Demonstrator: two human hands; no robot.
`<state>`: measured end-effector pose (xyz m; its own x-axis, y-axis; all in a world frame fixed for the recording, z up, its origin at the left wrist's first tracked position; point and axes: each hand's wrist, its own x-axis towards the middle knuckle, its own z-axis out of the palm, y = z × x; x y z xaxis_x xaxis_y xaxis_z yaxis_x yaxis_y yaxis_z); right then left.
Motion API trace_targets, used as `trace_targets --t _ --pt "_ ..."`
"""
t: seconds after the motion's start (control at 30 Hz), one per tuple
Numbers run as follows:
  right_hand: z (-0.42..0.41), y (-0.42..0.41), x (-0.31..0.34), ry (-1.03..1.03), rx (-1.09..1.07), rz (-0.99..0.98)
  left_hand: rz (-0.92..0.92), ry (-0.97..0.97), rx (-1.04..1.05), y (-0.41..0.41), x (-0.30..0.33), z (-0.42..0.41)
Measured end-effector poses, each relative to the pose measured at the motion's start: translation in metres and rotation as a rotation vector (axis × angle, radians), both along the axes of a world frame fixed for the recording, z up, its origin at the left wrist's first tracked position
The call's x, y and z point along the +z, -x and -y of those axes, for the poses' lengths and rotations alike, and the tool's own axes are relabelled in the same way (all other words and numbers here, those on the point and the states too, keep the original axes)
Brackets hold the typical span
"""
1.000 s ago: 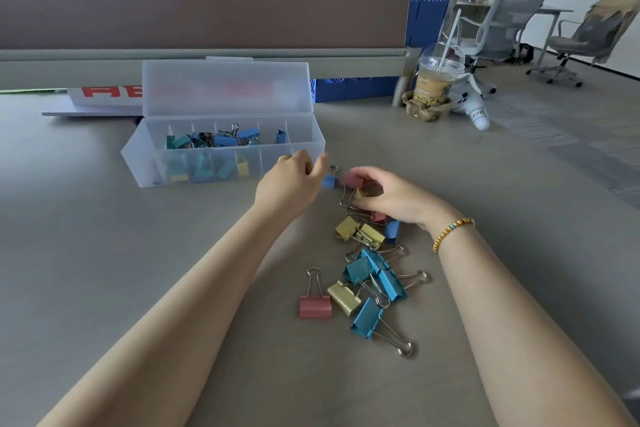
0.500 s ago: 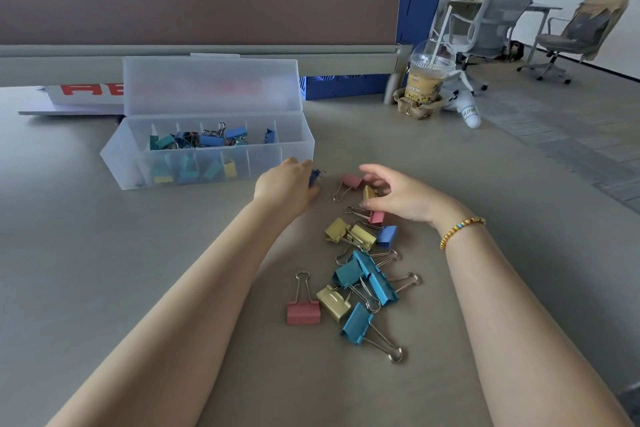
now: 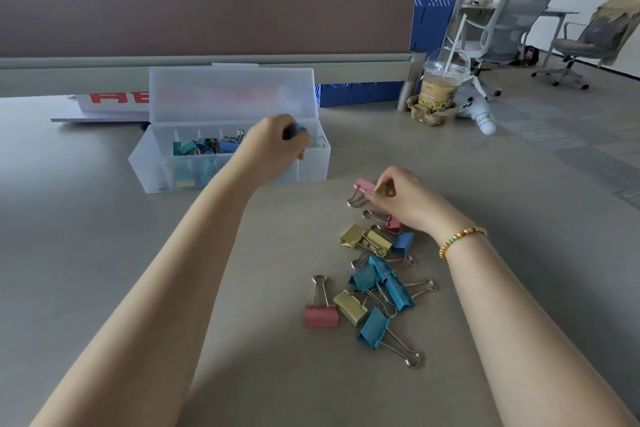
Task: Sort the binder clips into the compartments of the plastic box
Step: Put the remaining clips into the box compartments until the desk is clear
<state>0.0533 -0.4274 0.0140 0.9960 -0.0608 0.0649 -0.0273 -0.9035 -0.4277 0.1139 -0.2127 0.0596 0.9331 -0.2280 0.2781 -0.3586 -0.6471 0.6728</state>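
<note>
Head view: left hand (image 3: 273, 146) clenched on a blue clip (image 3: 294, 131) over the right end of the plastic box (image 3: 313, 163); right hand (image 3: 401, 199) pinching a yellow clip (image 3: 385, 189) beside a pink clip (image 3: 363, 186), loose pile (image 3: 375, 282) nearer on the table (image 3: 86, 253). Likely light, stiff, slick painted metal; best pinched across the folded body, not the floppy wire handles

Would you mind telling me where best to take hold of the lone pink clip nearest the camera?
Probably pinch the pink clip by its body, across the two flat faces, coming from above. It lies apart from the pile, with its wire handles pointing away from the camera, so the sides look free.
</note>
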Motion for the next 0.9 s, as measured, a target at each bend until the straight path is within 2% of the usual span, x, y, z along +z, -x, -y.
trace_targets --t 0.17,0.23,0.3,0.37,0.43,0.5,0.6,0.7,0.83,0.9 --pt "-0.009 -0.006 0.003 -0.211 -0.021 0.243 0.061 0.094 0.143 -0.029 0.018 -0.013" --pt "-0.017 -0.011 0.011 -0.413 -0.044 0.314 -0.021 -0.063 0.153 -0.045 0.024 -0.011" --pt "-0.03 -0.019 0.022 -0.598 -0.076 0.33 -0.134 -0.302 0.157 -0.058 0.025 -0.008" --pt "-0.043 -0.033 0.032 -0.656 -0.084 0.315 -0.175 -0.493 0.159 -0.069 0.024 -0.004" --pt "-0.059 -0.051 0.04 -0.598 -0.064 0.294 -0.164 -0.575 0.153 -0.075 0.024 0.001" --pt "-0.074 -0.071 0.045 -0.568 -0.042 0.298 -0.187 -0.557 0.144 -0.077 0.027 0.005" --pt "-0.094 -0.103 0.045 -0.594 -0.038 0.263 -0.348 -0.352 0.14 -0.085 0.028 -0.002" --pt "-0.109 -0.129 0.041 -0.532 -0.047 0.219 -0.362 -0.198 0.124 -0.096 0.024 -0.017" --pt "-0.12 -0.139 0.036 -0.129 -0.046 0.085 -0.302 -0.122 0.124 -0.106 0.017 -0.03" --pt "-0.118 -0.134 0.036 -0.013 -0.058 0.161 -0.231 -0.175 0.118 -0.106 0.015 -0.031"
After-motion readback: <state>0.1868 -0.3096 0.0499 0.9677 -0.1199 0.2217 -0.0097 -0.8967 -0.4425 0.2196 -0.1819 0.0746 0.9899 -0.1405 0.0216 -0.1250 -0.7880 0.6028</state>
